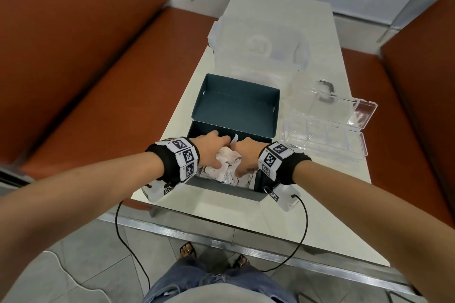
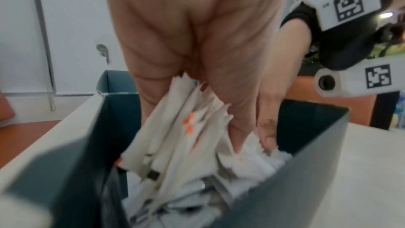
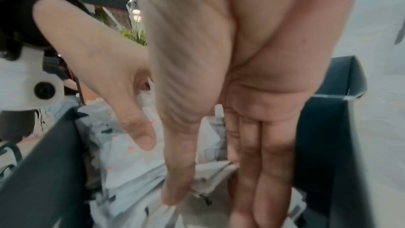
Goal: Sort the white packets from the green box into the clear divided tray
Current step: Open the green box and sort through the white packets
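Note:
The dark green box (image 1: 221,190) stands open at the table's near edge, its lid (image 1: 236,103) folded back. White packets (image 1: 227,167) with orange marks fill it. Both hands are inside the box, close together. My left hand (image 1: 216,152) grips a bunch of white packets (image 2: 175,136) between thumb and fingers. My right hand (image 1: 243,158) reaches down with straight fingers (image 3: 263,171), and its thumb pinches a few packets (image 3: 210,176) against them. The clear divided tray (image 1: 325,138) lies open to the right of the box; its compartments look bare.
A large clear plastic bin (image 1: 258,47) stands behind the box on the white table (image 1: 320,204). A clear lid (image 1: 320,96) with a grey handle lies beside it. Orange benches (image 1: 86,81) flank the table. Cables hang from both wristbands.

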Available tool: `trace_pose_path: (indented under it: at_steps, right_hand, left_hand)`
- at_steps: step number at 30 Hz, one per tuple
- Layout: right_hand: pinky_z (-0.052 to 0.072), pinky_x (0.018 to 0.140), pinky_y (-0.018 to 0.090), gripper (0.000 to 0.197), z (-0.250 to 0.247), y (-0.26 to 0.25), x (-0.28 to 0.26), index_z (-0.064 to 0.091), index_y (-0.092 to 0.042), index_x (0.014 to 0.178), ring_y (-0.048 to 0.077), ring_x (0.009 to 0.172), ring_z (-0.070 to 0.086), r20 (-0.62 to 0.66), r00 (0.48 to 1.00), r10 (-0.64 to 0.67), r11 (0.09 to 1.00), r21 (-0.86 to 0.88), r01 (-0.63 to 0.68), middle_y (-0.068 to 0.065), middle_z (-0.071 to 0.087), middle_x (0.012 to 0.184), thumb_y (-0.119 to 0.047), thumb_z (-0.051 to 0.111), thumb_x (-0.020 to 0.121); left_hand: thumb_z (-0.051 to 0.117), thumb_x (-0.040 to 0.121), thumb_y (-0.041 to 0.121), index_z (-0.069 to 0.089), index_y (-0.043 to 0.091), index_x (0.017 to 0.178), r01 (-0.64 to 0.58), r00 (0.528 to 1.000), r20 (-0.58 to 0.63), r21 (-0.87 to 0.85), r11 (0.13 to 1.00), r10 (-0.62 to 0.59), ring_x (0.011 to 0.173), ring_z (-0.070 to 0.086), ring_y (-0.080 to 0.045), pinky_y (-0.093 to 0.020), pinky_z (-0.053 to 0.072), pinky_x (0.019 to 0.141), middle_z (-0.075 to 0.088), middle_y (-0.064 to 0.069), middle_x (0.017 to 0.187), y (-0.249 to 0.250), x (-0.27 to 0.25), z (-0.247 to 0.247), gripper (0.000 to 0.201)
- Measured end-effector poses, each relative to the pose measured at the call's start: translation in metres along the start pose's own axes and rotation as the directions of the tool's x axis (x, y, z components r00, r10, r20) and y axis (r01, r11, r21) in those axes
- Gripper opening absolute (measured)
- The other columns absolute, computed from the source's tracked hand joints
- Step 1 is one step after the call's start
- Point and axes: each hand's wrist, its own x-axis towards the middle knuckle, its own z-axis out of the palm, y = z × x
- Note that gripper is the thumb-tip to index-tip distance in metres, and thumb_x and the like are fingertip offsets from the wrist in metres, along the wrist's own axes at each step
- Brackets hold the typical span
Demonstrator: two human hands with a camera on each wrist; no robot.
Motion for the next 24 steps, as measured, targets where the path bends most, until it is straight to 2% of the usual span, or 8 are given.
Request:
trace_pose_path:
  at_steps: [6,9,11,13,16,19,21,24]
  right_hand:
    - [0.060,0.061,0.031,0.044,-0.028,0.007,-0.012,0.054,-0.017,0.121,0.021,0.065,0.070,0.004,1.000,0.003,0.996,0.093,-0.003,0.003,0.058,0.091,-0.011,0.069,0.080]
    - [0.049,0.051,0.018,0.041,-0.038,0.004,-0.011,0.055,-0.009,0.124,0.019,0.064,0.061,-0.141,0.989,-0.042,0.999,0.007,0.043,0.001,0.053,0.088,-0.015,0.066,0.084]
    - [0.051,0.060,0.025,0.047,-0.037,0.001,-0.011,0.055,-0.007,0.124,0.019,0.070,0.059,-0.141,0.990,-0.012,0.999,-0.040,0.007,0.006,0.061,0.096,-0.020,0.070,0.081]
    - [0.054,0.076,0.033,0.074,-0.028,0.000,-0.010,0.045,-0.013,0.133,0.023,0.092,0.063,-0.025,1.000,0.004,0.997,-0.074,-0.006,0.006,0.061,0.112,-0.035,0.079,0.071]
    - [0.051,0.092,0.037,0.098,-0.007,-0.006,-0.008,0.033,-0.014,0.140,0.026,0.112,0.057,0.068,0.998,-0.018,0.977,-0.211,0.032,0.005,0.055,0.125,-0.051,0.080,0.062]
    - [0.050,0.079,0.031,0.090,0.005,-0.022,-0.002,0.033,-0.003,0.142,0.026,0.109,0.059,0.092,0.996,0.011,0.911,-0.412,0.028,0.012,0.055,0.125,-0.045,0.075,0.074]
    - [0.049,0.073,0.030,0.075,0.003,-0.027,0.002,0.047,-0.004,0.133,0.024,0.103,0.061,0.078,0.997,-0.026,0.929,-0.367,0.053,0.011,0.059,0.120,-0.042,0.075,0.076]
    - [0.054,0.082,0.033,0.063,-0.006,-0.021,0.001,0.053,-0.007,0.125,0.024,0.099,0.061,0.009,0.998,-0.067,0.956,-0.287,0.067,0.009,0.062,0.115,-0.033,0.079,0.074]
  left_hand:
    - [0.061,0.087,0.052,0.059,0.019,0.104,-0.128,0.990,-0.081,-0.195,0.972,0.114,0.074,0.047,-0.005,-0.022,0.032,0.059,0.049,0.013,0.082,-0.011,-0.006,-0.023,0.037]
    - [0.050,0.099,0.031,0.054,0.011,0.112,-0.033,0.987,-0.162,-0.162,0.986,0.006,0.081,0.054,-0.023,-0.028,0.035,0.063,0.058,0.002,0.086,-0.014,-0.004,-0.028,0.024]
    - [0.058,0.094,0.028,0.047,0.010,0.126,0.058,0.998,-0.036,-0.044,0.997,-0.059,0.095,0.058,-0.028,-0.031,0.044,0.075,0.062,-0.010,0.112,-0.013,-0.002,-0.027,0.039]
    - [0.073,0.081,0.043,0.037,0.015,0.141,0.063,0.985,0.158,0.072,0.995,-0.073,0.109,0.058,-0.026,-0.035,0.048,0.090,0.057,-0.009,0.129,-0.011,0.000,-0.020,0.076]
    - [0.077,0.068,0.057,0.024,0.015,0.148,0.039,0.966,0.239,0.261,0.965,-0.104,0.116,0.055,-0.029,-0.042,0.049,0.095,0.049,-0.014,0.134,-0.003,0.007,-0.003,0.105]
    - [0.075,0.070,0.057,0.023,0.016,0.147,0.059,0.965,0.223,0.327,0.943,-0.137,0.115,0.054,-0.033,-0.041,0.049,0.087,0.040,-0.017,0.134,0.003,0.012,0.003,0.102]
    - [0.081,0.066,0.053,0.026,0.016,0.147,0.054,0.969,0.221,0.245,0.968,-0.110,0.113,0.056,-0.031,-0.038,0.049,0.083,0.043,-0.014,0.133,0.000,0.013,-0.002,0.105]
    - [0.085,0.064,0.049,0.028,0.016,0.149,0.020,0.982,0.184,0.071,0.997,-0.033,0.120,0.052,-0.026,-0.034,0.045,0.093,0.050,-0.009,0.136,-0.010,0.009,-0.013,0.107]
